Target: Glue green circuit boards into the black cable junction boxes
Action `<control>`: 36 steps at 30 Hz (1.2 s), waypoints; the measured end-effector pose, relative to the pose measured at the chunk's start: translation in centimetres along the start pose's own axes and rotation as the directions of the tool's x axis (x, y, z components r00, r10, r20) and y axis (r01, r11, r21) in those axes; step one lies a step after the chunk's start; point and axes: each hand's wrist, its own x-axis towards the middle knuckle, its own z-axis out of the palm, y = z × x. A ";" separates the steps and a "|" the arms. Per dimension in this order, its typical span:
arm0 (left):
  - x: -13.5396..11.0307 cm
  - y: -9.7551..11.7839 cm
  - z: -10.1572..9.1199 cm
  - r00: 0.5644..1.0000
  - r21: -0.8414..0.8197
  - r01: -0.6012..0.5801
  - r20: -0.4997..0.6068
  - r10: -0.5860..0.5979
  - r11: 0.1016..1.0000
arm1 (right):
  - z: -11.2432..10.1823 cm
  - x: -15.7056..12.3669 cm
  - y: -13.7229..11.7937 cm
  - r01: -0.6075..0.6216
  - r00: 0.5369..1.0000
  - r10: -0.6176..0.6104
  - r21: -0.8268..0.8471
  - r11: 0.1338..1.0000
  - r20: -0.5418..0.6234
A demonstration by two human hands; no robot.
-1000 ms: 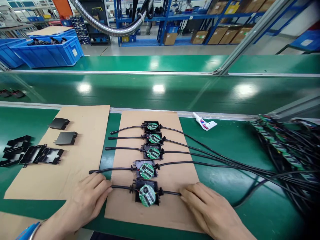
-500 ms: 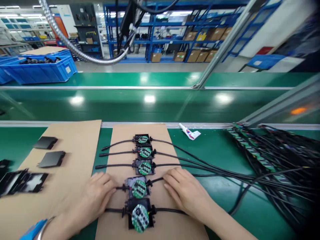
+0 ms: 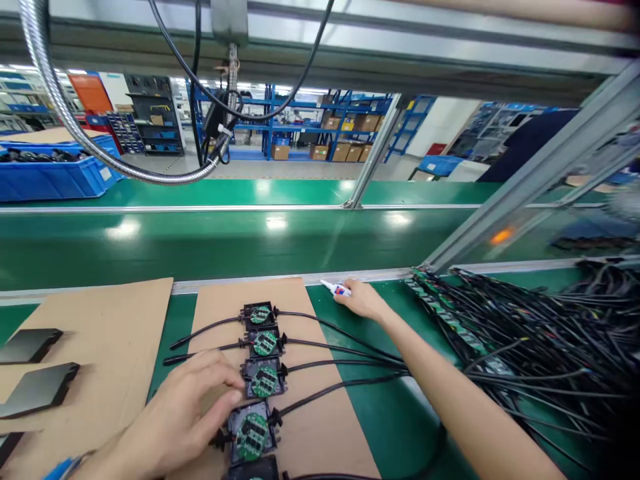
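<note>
Several black housings with round green circuit boards (image 3: 265,344) lie in a row on a cardboard sheet (image 3: 325,427), each with black cables running off both sides. My left hand (image 3: 185,413) rests on the sheet with its fingers bent, the fingertips pressing the left cable stub of the fourth housing (image 3: 251,433). My right hand (image 3: 361,300) is stretched far out to the back edge of the bench. Its fingers are closed round a small white tube with red and blue print (image 3: 335,288).
A big tangle of black cables and green boards (image 3: 540,333) fills the right side. A second cardboard sheet (image 3: 100,320) on the left carries flat black covers (image 3: 35,390). Behind runs a green conveyor belt (image 3: 225,240). A metal hose (image 3: 75,133) hangs overhead.
My right hand left the cables and reached back to the white tube. My left hand stayed beside the fourth housing. The camera tilted up.
</note>
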 end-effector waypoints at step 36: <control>2.6 2.6 3.1 0.971 -0.571 -0.144 -0.240 0.004 0.808 | 5.5 -16.3 -14.8 0.538 0.718 -0.694 0.670 0.511 -0.047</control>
